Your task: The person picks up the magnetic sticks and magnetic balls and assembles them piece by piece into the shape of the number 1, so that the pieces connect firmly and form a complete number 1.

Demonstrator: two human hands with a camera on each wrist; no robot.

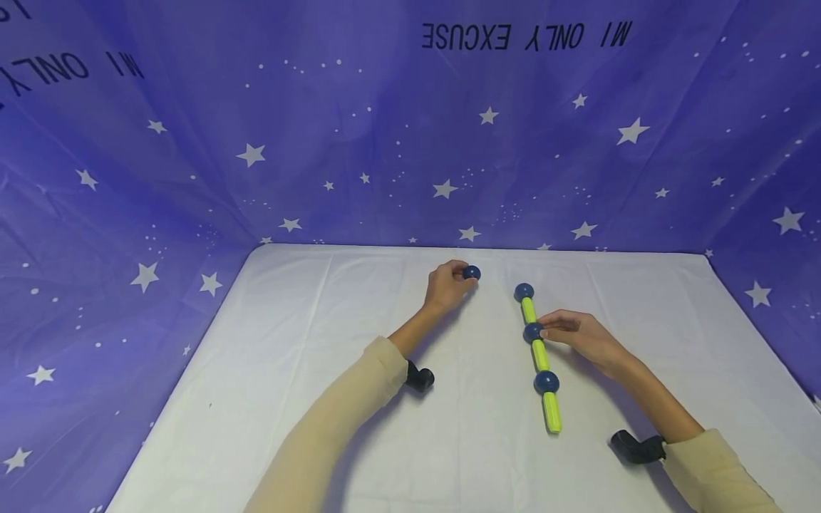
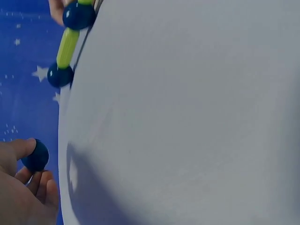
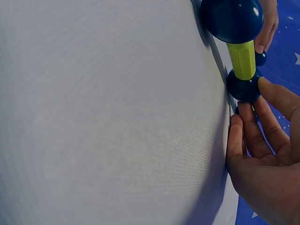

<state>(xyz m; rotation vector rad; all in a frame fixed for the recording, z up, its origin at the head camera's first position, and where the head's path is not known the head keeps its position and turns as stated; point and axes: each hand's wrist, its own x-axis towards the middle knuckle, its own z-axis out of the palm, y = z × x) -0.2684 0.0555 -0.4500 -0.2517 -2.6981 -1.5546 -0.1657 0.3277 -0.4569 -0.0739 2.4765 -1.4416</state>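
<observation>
A single dark blue ball (image 1: 472, 273) is pinched between the thumb and fingers of my left hand (image 1: 447, 288), near the far side of the table. To its right lies a chain of yellow-green rods (image 1: 540, 355) joined by blue balls, running from the far end toward me. The chain's middle ball (image 1: 532, 333) is held by my right hand (image 1: 580, 338), thumb on the near side. A far-end ball (image 1: 524, 291) and a nearer ball (image 1: 546, 382) sit along the same line. The nearest rod (image 1: 551, 413) ends with no ball on it.
The table (image 1: 288, 399) wears a white cloth. Purple-blue star-printed fabric (image 1: 385, 142) rises behind it and at both sides. A black camera mount (image 1: 420, 377) juts from the left wrist, and another black mount (image 1: 635, 449) from the right.
</observation>
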